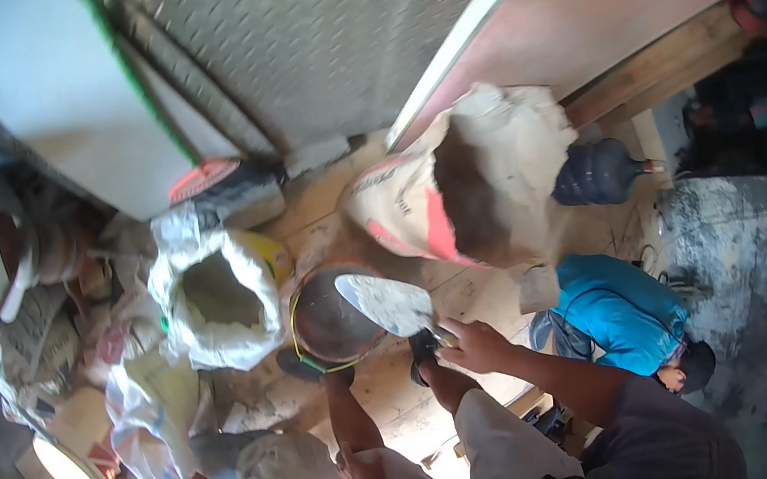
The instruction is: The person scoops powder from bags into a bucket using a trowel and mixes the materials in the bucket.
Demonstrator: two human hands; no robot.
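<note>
My right hand [475, 344] is wrapped round the handle of a trowel [393, 305]. Its broad blade, smeared pale grey, is held over the right side of a round bucket [297, 305] with a yellow rim or handle. The bucket's inside looks grey-brown. Near my thigh, my left hand [361, 469] hangs with its fingers loosely apart and nothing visible in them. Beyond the bucket stands a large open paper sack [399, 211], its inside in shadow. To the bucket's left is a white plastic sack [256, 286] with grey material inside.
A person in a teal shirt [618, 307] bends down at the right. A dark water jug [596, 173] lies beside the paper sack. Sheet panels [66, 100] and a ribbed metal plate [319, 37] stand behind. A bright lamp [72, 469] glows at lower left.
</note>
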